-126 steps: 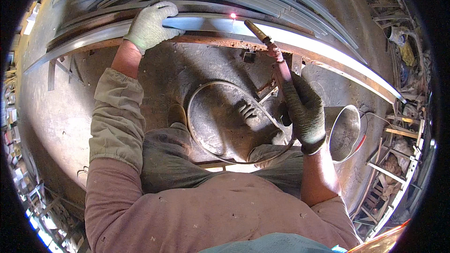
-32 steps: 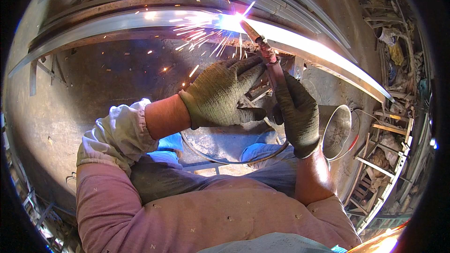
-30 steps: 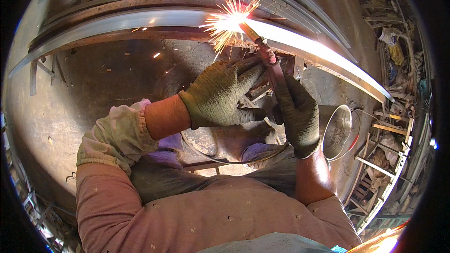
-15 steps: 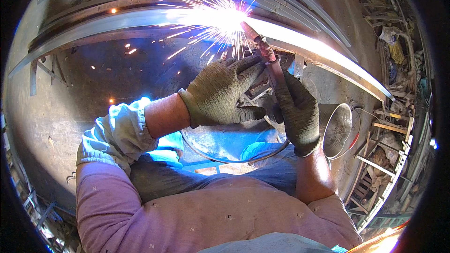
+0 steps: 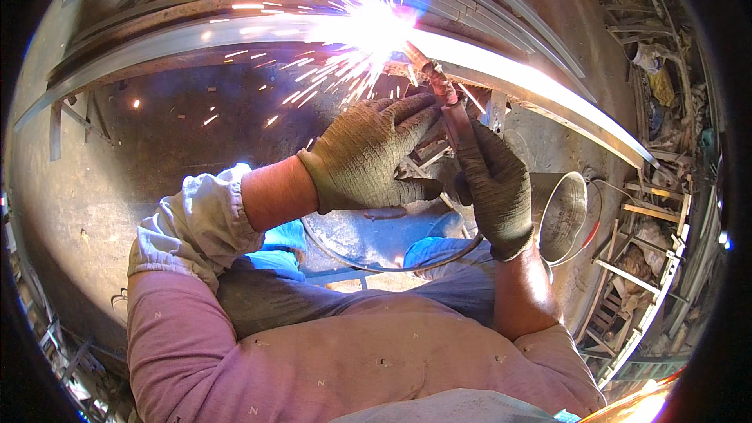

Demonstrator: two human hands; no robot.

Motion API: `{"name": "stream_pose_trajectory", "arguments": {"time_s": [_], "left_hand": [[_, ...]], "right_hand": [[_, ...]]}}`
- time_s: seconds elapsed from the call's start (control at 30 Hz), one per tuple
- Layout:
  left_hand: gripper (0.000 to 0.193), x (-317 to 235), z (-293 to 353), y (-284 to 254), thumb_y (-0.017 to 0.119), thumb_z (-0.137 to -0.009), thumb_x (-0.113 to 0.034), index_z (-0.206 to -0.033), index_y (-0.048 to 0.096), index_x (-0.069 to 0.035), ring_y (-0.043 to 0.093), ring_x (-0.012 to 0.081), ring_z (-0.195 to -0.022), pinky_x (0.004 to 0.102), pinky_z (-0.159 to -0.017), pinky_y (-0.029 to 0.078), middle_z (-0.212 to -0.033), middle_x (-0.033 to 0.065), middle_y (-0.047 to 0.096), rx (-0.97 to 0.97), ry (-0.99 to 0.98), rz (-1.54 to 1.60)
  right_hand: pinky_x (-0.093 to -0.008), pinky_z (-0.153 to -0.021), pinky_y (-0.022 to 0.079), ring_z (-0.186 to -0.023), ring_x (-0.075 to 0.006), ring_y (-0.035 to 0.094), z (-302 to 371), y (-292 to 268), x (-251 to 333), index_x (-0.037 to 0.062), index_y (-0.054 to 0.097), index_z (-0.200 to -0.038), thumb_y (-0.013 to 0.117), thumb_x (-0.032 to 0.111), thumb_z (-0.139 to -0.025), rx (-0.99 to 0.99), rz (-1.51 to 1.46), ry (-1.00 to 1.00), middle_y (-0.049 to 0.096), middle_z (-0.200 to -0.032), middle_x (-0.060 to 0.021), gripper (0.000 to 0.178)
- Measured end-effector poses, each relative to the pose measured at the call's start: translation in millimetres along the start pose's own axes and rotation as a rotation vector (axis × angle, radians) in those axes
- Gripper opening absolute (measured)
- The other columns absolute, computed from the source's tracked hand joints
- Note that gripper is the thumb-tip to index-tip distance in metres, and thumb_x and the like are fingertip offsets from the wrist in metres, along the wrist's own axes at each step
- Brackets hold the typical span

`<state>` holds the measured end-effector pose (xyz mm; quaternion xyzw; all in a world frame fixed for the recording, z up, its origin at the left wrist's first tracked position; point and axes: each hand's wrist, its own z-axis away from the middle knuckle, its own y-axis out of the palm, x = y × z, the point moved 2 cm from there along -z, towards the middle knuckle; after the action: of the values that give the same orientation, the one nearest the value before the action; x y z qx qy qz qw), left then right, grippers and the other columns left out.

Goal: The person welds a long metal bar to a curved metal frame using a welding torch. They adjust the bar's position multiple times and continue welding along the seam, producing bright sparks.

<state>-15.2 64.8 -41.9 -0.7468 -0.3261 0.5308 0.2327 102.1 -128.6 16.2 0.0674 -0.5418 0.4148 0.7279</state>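
My gloved right hand [image 5: 497,188] is closed around the handle of a welding torch [image 5: 460,129], which points up and to the left. At its tip a white glare throws sparks over a long metal bar [image 5: 540,92] and hides the spot it meets. My gloved left hand [image 5: 376,153] lies beside the torch, palm down, with its fingers stretched out and the thumb apart. Its fingertips reach the torch's neck; whether they touch it I cannot tell. A cable [image 5: 368,268] curves below the hands, across my lap.
More long metal bars [image 5: 501,0] lie beyond the glare. To the right of my right hand stands a metal bucket [image 5: 565,215]. Scrap and a light-coloured frame [image 5: 662,298] line the right side. Sparks fly mostly leftward.
The glare and torch tip have shifted very slightly to the right along the bar. The spray of sparks has changed shape. Both hands stay almost where they were.
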Motion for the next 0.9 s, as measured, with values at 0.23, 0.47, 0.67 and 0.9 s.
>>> {"name": "stream_pose_trajectory", "arguments": {"time_s": [0.23,0.47,0.67,0.9], "left_hand": [[0.106,-1.6,-3.4,-0.4,0.09,-0.086,-0.054,-0.168,0.047,-0.002,0.067,0.0456,-0.134,0.0525,-0.112,0.055,-0.164,0.0254,0.056,-0.033,-0.001,0.022],[0.107,-1.0,-0.2,1.8,0.091,-0.086,-0.053,-0.169,0.045,-0.002,0.065,0.047,-0.137,0.0537,-0.112,0.055,-0.164,0.0266,0.055,-0.035,-0.006,0.032],[0.107,-3.4,-1.3,-0.9,0.092,-0.087,-0.049,-0.169,0.044,-0.001,0.064,0.0478,-0.138,0.0537,-0.115,0.054,-0.163,0.0272,0.055,-0.031,0.007,0.079],[0.107,-1.4,2.3,1.2,0.091,-0.088,-0.053,-0.169,0.045,-0.002,0.065,0.0464,-0.138,0.0536,-0.116,0.054,-0.164,0.0252,0.056,0.002,-0.023,0.057]], "right_hand": [[-0.0252,-0.068,0.055,-0.077,-0.0048,0.064,-0.2,-1.5,-2.5,0.0042,0.071,-0.152,0.074,0.029,-0.114,-0.014,0.066,-0.011,0.078,-0.099,-0.0026,0.046],[-0.0263,-0.068,0.056,-0.076,-0.0058,0.065,-0.3,-1.5,-3.2,0.0024,0.07,-0.151,0.073,0.031,-0.114,-0.016,0.08,-0.005,0.078,-0.098,-0.0035,0.046],[-0.0261,-0.069,0.056,-0.078,-0.0065,0.066,0.9,-2.2,-8.1,0.0009,0.071,-0.15,0.073,0.031,-0.114,-0.018,0.044,0.003,0.079,-0.1,-0.0045,0.047],[-0.0254,-0.068,0.055,-0.077,-0.0051,0.065,2.5,-0.4,-2.8,0.0042,0.071,-0.151,0.074,0.028,-0.114,-0.021,0.05,-0.005,0.079,-0.101,-0.0033,0.045]]}}
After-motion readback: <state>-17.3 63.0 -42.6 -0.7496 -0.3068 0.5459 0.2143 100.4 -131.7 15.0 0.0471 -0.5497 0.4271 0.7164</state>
